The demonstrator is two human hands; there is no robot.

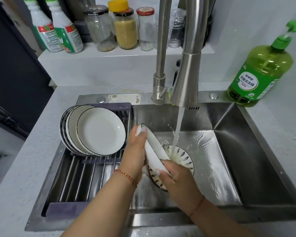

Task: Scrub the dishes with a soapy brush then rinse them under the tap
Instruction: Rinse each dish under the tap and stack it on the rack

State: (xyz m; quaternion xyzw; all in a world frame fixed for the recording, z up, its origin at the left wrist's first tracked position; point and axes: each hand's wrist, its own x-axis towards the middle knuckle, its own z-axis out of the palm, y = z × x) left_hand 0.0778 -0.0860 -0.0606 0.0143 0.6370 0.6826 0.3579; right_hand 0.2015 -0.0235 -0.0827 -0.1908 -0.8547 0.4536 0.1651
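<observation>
A white plate with a dark rim is held tilted on edge over the steel sink. My left hand grips its far left edge, fingers curled over the rim. My right hand holds its near edge. Water streams from the tap just right of the plate into a patterned bowl that lies in the basin beneath the plate. No brush is visible.
Several white plates stand on edge in a drying rack over the sink's left side. A green dish soap bottle stands on the counter at the right. Jars and bottles line the back ledge.
</observation>
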